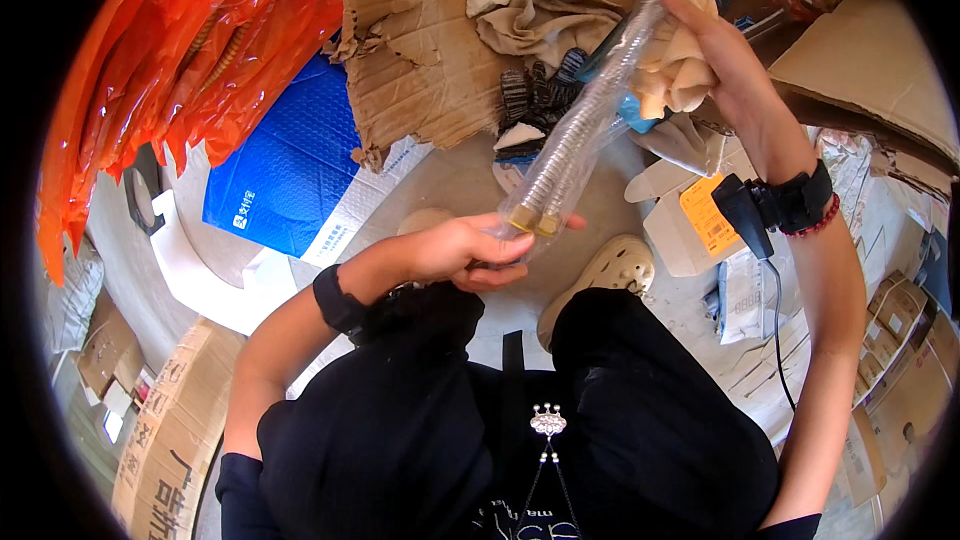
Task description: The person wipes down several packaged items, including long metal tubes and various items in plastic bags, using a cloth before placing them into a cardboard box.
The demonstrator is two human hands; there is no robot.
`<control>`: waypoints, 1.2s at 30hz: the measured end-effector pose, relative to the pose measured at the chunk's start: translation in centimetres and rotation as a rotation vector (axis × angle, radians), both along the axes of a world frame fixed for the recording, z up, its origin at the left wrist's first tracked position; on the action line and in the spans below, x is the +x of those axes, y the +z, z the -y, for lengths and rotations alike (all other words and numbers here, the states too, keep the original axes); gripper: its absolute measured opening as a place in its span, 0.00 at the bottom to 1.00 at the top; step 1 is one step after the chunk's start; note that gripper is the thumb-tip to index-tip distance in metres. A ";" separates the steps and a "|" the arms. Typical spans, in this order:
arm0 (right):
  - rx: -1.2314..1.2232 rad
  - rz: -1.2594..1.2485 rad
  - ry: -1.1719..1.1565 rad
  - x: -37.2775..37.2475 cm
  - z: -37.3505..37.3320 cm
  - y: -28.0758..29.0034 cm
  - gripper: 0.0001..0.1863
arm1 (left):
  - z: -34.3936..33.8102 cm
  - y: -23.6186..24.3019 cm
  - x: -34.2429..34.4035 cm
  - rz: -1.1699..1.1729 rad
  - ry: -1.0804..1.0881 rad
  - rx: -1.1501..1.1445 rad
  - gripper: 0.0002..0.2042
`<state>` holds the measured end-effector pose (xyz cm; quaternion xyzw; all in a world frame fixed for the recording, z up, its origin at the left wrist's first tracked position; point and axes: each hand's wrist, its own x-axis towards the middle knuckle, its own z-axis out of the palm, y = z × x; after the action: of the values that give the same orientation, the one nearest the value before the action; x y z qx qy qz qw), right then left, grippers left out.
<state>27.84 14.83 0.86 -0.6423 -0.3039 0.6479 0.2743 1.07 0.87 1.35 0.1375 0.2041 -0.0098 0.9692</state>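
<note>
A long clear plastic bag (pixel 592 112) with corrugated metal hoses (pixel 572 155) inside slants from the upper right to the middle. My left hand (pixel 470 252) is closed round its lower end, thumb beside the brass-coloured nuts (pixel 532 221). Higher up, my right hand (pixel 722 58) grips the bag's upper part, its thumb along the top and its other fingers mostly hidden. Against that palm lies a crumpled beige piece (pixel 676 68), perhaps a glove or cloth. Dark striped knit gloves (pixel 540 90) and a beige cloth (pixel 548 22) lie behind the bag.
An orange plastic bag (pixel 205 35) and a blue padded mailer (pixel 290 155) are at the left. Torn cardboard (pixel 425 45) lies ahead, with an opened small carton (pixel 690 225) on the right. A long carton (pixel 175 430) stands at lower left. My clog (pixel 610 275) rests on the floor.
</note>
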 end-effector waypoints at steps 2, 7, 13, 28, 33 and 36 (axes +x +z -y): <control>0.014 -0.032 -0.005 0.5 0.4 -0.4 0.25 | 0.3 -0.9 -0.3 0.078 -0.009 -0.130 0.29; 0.233 0.206 0.004 0.0 1.1 0.5 0.27 | 1.0 -2.7 -1.3 -0.009 -0.024 -0.164 0.27; 0.681 0.400 0.555 -4.3 6.4 2.3 0.24 | 1.8 -2.5 -1.5 -0.381 0.064 0.098 0.13; 1.237 0.710 0.832 -10.6 11.1 0.0 0.24 | 1.0 1.0 -2.3 -0.630 0.108 0.336 0.10; 1.243 0.707 0.797 -11.4 11.0 0.0 0.21 | 1.4 1.8 -4.6 -0.665 -0.109 0.654 0.29; 1.210 0.760 0.784 -11.7 10.3 -0.3 0.19 | 1.4 3.2 -6.2 -0.695 -0.250 0.762 0.32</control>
<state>16.16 4.52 0.56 -0.4058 -0.8764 0.1584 0.2051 -5.18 -0.51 4.55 0.4918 0.4843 -0.0955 0.7172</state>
